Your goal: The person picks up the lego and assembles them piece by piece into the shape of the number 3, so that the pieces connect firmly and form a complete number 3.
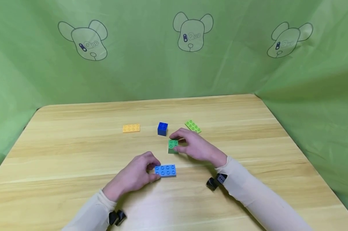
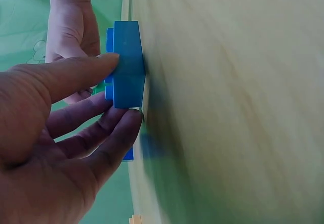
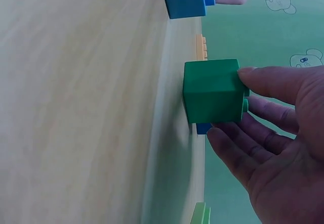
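Observation:
My left hand [image 1: 137, 172] grips the left end of a light blue brick [image 1: 166, 170], two studs by four, near the front of the table. In the left wrist view the thumb lies on the side of this brick [image 2: 129, 64], with the fingertips at its other edge. Farther back, my right hand [image 1: 195, 146] has thumb and fingers around a green square brick [image 1: 172, 146]. The right wrist view shows the thumb at the top edge of the green brick [image 3: 212, 91] and fingertips beneath, studs facing the palm.
Behind the hands, a dark blue square brick [image 1: 162, 129] stands on the wooden table [image 1: 75, 144]. A flat orange plate brick [image 1: 131, 128] lies to its left. A flat lime plate brick [image 1: 193, 126] lies just beyond the right hand. Green cloth [image 1: 145, 70] hangs behind the table.

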